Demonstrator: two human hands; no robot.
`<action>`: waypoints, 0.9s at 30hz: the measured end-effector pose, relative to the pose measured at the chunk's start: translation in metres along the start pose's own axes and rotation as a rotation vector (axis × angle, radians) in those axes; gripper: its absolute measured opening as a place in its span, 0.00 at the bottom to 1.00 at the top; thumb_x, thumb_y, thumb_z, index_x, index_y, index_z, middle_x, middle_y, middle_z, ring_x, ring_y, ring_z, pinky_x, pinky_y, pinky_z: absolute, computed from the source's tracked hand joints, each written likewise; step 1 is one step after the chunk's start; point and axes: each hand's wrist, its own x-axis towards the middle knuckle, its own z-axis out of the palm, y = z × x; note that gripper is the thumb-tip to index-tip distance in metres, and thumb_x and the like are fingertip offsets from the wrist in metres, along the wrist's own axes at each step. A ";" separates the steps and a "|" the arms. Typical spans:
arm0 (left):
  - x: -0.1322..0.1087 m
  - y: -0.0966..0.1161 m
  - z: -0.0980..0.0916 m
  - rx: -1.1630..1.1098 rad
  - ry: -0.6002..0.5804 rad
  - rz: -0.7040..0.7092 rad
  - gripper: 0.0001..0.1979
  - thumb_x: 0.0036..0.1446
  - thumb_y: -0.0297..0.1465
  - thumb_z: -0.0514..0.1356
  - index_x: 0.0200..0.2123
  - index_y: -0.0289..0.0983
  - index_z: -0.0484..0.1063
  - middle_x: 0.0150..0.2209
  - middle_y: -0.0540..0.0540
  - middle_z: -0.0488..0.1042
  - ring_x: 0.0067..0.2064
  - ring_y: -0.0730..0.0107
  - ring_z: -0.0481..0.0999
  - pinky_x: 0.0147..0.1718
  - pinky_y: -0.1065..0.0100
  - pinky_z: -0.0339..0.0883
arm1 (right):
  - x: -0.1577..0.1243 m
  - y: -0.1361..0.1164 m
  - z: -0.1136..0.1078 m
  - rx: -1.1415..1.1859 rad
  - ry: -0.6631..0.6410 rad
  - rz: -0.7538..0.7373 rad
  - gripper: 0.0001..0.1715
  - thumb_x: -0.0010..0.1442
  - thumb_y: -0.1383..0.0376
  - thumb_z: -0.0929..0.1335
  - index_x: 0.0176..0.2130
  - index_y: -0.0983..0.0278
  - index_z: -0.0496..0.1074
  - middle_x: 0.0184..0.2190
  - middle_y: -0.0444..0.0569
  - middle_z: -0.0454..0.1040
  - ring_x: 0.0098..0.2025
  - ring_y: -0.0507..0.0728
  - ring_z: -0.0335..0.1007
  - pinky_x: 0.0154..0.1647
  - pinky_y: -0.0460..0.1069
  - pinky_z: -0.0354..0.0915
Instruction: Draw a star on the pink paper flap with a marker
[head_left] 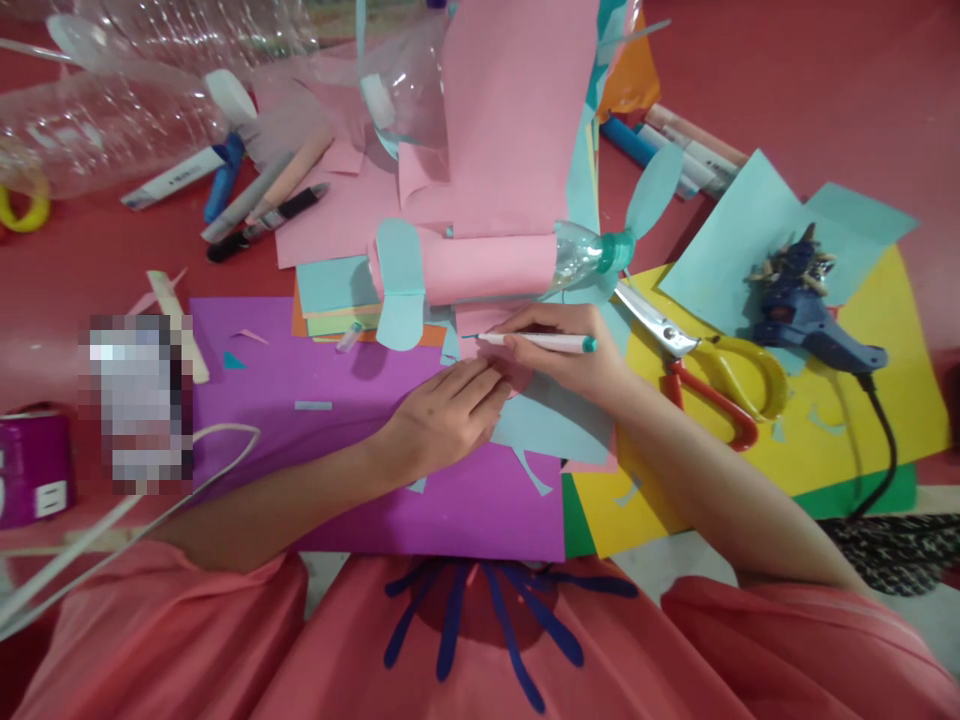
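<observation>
My right hand (pixel 574 355) grips a white pen with a teal cap (pixel 536 342), held level with its tip pointing left over a light blue paper piece (pixel 551 420). My left hand (pixel 442 415) lies flat beside it, fingers together, pressing paper down on the purple sheet (pixel 300 440). Just beyond both hands lies a plastic bottle wrapped in pink paper (pixel 487 265) with light blue paper fins and a teal neck.
Scissors with yellow and red handles (pixel 712 375) lie on yellow paper to the right. A blue glue gun (pixel 806 305) with its cord lies further right. Markers (pixel 255 200), clear bottles (pixel 112 120), pink sheets (pixel 517 110) and a purple tape roll (pixel 34 465) crowd the red surface.
</observation>
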 end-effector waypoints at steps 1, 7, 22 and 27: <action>0.000 0.000 0.000 -0.001 0.001 0.001 0.12 0.64 0.25 0.54 0.45 0.26 0.74 0.43 0.38 0.81 0.47 0.55 0.81 0.48 0.60 0.78 | 0.000 0.000 0.000 -0.003 0.004 0.001 0.07 0.58 0.65 0.68 0.32 0.63 0.77 0.30 0.46 0.80 0.31 0.53 0.74 0.34 0.48 0.68; 0.000 -0.002 0.000 0.004 -0.004 0.006 0.13 0.64 0.25 0.53 0.46 0.28 0.74 0.45 0.38 0.81 0.48 0.57 0.81 0.49 0.61 0.78 | -0.002 -0.003 -0.004 0.006 0.021 0.008 0.07 0.58 0.63 0.68 0.30 0.62 0.76 0.28 0.46 0.79 0.29 0.53 0.73 0.31 0.49 0.67; 0.003 -0.001 -0.002 -0.007 0.012 0.008 0.13 0.64 0.25 0.52 0.45 0.28 0.74 0.43 0.39 0.81 0.48 0.59 0.81 0.49 0.62 0.78 | -0.001 -0.003 -0.007 -0.065 0.145 -0.006 0.07 0.54 0.65 0.67 0.25 0.61 0.69 0.24 0.44 0.75 0.28 0.52 0.69 0.31 0.49 0.65; 0.003 -0.001 -0.003 -0.012 -0.007 0.007 0.13 0.64 0.24 0.53 0.46 0.27 0.74 0.44 0.37 0.81 0.49 0.58 0.81 0.50 0.61 0.77 | -0.001 -0.004 -0.008 -0.126 0.200 0.026 0.08 0.52 0.67 0.65 0.22 0.61 0.65 0.19 0.42 0.69 0.23 0.50 0.61 0.26 0.49 0.58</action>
